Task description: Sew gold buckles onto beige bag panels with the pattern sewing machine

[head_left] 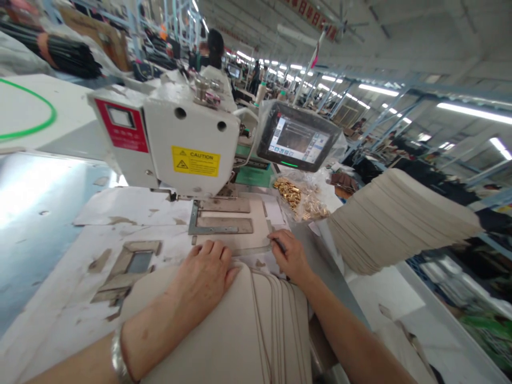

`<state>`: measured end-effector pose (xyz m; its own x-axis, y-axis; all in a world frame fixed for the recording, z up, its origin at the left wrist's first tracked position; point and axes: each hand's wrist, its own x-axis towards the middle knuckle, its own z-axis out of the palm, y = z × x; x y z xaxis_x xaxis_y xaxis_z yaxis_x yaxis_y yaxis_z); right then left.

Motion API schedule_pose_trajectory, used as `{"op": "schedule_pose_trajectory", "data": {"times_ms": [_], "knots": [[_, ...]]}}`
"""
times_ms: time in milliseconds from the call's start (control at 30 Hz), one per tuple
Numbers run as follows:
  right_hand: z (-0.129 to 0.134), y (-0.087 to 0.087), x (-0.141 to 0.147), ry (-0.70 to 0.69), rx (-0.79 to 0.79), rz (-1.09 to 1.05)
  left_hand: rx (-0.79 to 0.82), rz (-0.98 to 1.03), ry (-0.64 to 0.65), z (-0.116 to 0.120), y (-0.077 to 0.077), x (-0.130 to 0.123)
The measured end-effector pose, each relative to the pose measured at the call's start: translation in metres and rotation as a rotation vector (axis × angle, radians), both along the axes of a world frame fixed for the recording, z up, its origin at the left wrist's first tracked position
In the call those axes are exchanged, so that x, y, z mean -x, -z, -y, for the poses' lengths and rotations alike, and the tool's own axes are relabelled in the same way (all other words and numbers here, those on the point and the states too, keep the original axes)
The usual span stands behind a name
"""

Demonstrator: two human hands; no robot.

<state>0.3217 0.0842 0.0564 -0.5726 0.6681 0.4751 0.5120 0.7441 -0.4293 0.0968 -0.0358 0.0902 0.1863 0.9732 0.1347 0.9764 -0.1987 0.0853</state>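
Observation:
My left hand (206, 266) lies flat on a stack of beige sheet pieces (224, 325), which runs toward me and off the frame's lower edge. My right hand (290, 257) pinches a small dark pen-like tool (280, 245) at the edge of a metal-framed sewing template (224, 224). That template, holding beige material, sits on the work surface beneath the head of a white automatic sewing machine (176, 133). The needle area is hidden behind the machine head.
A second beige stack (400, 221) fans out to the right, past a plastic bag of gold metal fittings (298, 198) and a touchscreen panel (298, 136). A worn paper-covered table (72, 266) lies left. Other workers and machines fill the factory rows behind.

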Motion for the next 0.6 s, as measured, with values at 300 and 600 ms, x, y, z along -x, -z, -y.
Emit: {"op": "schedule_pose_trajectory", "data": {"times_ms": [300,600], "knots": [[-0.129,-0.031,-0.016,0.501,-0.055,0.473,0.025,-0.003,-0.023,-0.002,-0.004,-0.005],[-0.167,0.009,-0.033,0.374,-0.153,0.529,0.017,0.112,0.104,0.014,-0.014,0.041]]}}
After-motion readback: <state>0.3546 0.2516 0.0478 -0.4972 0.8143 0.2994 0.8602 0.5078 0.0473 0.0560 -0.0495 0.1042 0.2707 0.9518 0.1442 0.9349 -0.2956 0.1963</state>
